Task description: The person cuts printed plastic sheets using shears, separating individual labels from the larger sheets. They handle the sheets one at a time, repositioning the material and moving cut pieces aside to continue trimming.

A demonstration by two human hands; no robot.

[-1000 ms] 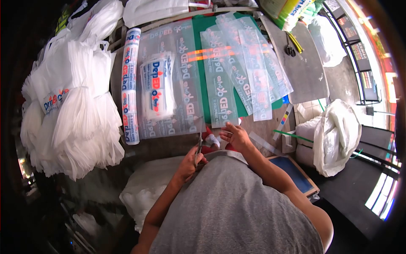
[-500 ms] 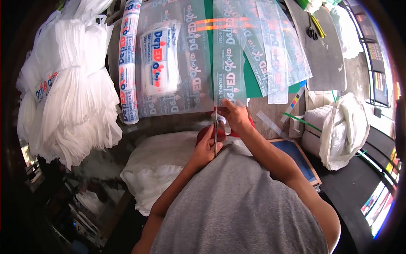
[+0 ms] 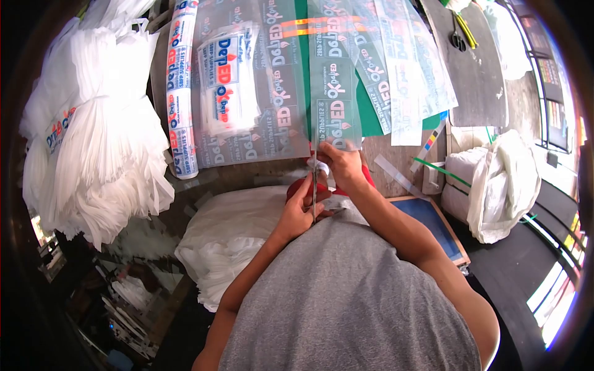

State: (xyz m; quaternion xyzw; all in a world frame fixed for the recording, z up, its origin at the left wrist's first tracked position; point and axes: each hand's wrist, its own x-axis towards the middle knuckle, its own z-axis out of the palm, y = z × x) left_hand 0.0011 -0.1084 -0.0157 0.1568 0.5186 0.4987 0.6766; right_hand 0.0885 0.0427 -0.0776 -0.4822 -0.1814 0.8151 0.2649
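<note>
My right hand (image 3: 340, 163) pinches the lower edge of a clear printed plastic strip (image 3: 335, 105), at its near left corner. Just below and to the left, my left hand (image 3: 299, 209) closes round a thin, dark, blade-like tool (image 3: 315, 188), seen edge-on and pointing up toward the strip's corner. The strip lies over a green board (image 3: 371, 117). To its left is a wider printed plastic sheet (image 3: 281, 133), with a stack of small printed pieces (image 3: 229, 80) on top. More printed strips (image 3: 406, 93) fan out to the right.
A printed roll (image 3: 182, 111) lies beside the sheet, with bundled white bags (image 3: 99, 130) at far left. A white sack (image 3: 229, 226) is below the table edge. Scissors (image 3: 458, 41), a blue framed screen (image 3: 430, 226) and a white bundle (image 3: 501, 188) stand to the right.
The view has shifted slightly, so the sheets and roll appear a little higher and further left. Both hands keep nearly the same pose and grip.
</note>
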